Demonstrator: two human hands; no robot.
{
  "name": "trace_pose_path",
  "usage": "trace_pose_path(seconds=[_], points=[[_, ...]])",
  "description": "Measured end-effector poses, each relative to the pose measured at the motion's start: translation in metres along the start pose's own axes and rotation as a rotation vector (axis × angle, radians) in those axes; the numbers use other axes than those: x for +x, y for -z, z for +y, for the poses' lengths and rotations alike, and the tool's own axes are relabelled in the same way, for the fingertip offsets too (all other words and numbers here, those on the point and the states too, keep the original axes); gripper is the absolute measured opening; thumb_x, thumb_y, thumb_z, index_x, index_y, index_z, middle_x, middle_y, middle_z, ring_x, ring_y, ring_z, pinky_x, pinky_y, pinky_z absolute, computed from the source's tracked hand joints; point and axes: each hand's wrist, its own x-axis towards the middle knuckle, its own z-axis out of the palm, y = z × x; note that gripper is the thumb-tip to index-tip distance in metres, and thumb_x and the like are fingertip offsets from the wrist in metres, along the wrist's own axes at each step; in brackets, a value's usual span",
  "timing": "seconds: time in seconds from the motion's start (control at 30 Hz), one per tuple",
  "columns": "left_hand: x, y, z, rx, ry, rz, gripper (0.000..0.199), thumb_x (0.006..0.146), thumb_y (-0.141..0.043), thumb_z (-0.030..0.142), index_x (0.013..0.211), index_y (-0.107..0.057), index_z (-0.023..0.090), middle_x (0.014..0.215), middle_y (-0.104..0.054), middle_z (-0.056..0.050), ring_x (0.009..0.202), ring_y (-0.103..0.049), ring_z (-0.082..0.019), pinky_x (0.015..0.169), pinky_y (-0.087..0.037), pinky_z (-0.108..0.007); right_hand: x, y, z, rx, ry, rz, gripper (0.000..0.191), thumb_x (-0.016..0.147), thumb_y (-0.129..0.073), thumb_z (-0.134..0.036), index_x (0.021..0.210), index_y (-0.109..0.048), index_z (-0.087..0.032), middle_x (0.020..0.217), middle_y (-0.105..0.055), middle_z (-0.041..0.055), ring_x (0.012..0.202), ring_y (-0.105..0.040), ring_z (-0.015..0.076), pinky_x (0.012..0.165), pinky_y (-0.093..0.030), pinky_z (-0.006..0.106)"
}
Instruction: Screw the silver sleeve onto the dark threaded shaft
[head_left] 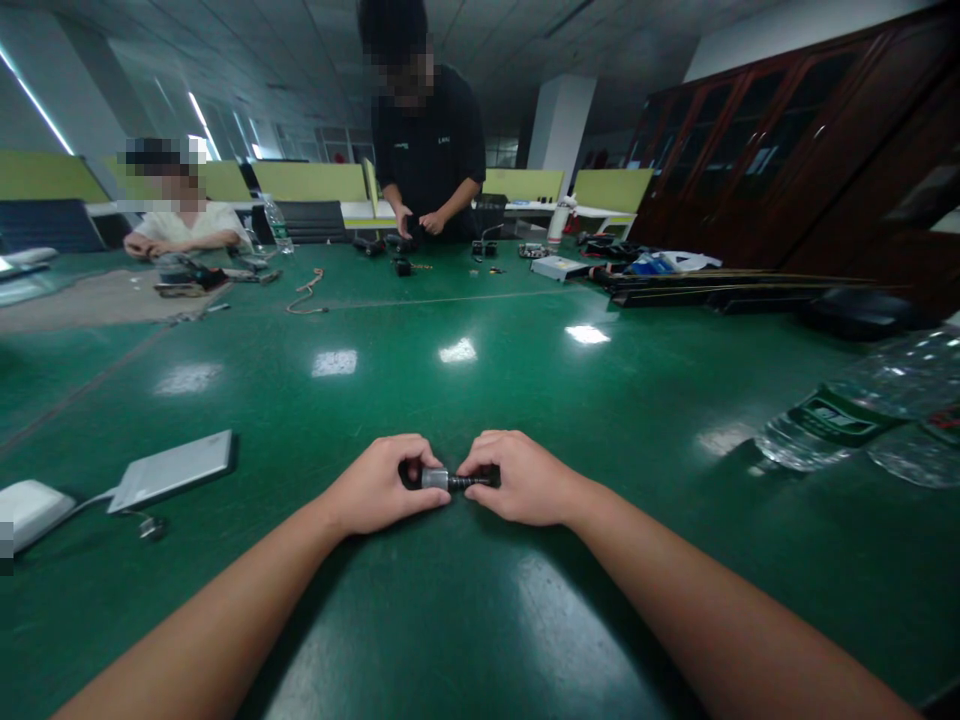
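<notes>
Just above the green table, near its middle, is a small metal cylinder with a dark, ridged shaft coming out of its right side. My left hand pinches the cylinder between thumb and fingers. On the other side, my right hand is closed around the right end of the dark shaft, thumb and fingertips pressed on it. The two hands face each other with a narrow gap, where the ridges show. The far ends of both pieces are partly hidden by my fingers.
Left on the green table lie a silver flat device and a white object joined by a cable. Water bottles lie at the right. Black rails and small parts sit farther back. Two people are across the table.
</notes>
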Motion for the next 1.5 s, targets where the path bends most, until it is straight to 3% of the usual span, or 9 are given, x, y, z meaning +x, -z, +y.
trace_pose_path(seconds=[1.5], points=[[0.000,0.001,0.001,-0.007,0.017,0.012,0.020,0.075,-0.075,0.035,0.081,-0.068,0.017,0.075,-0.063,0.000,0.070,-0.058,-0.015,0.064,-0.042,-0.025,-0.003,0.015,0.010,-0.029,-0.071,-0.037,0.009,0.074,-0.074,-0.019,0.083,-0.077,-0.019,0.078,-0.067,0.0022,0.073,-0.060,0.0140,0.068,-0.043,0.025]])
